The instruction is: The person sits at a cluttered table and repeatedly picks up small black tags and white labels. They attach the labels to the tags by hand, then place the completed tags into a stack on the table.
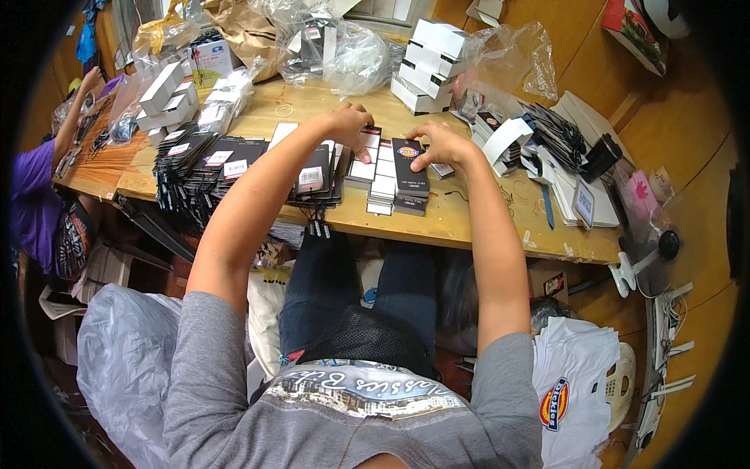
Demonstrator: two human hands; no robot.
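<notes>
Several stacks of hang tags stand in front of me on the wooden table. My left hand [353, 130] curls over the far end of a stack of white-faced hang tags [362, 170], its thumb on top. My right hand [443, 144] is closed at the right edge of a stack of black hang tags [411, 176] with a coloured logo, thumb and forefinger bent around its far part. Between these lies a narrow column of white tags [382, 186]. Left of my hands are black tags with barcode stickers [311, 178] and dark strings.
More strung black tags [183, 168] pile up to the left. White boxes [426, 66] and plastic bags [359, 59] fill the far side. Papers and dark tags [555, 133] lie at the right. A person in a purple top [37, 195] sits far left. Below hangs a white shirt [574, 383].
</notes>
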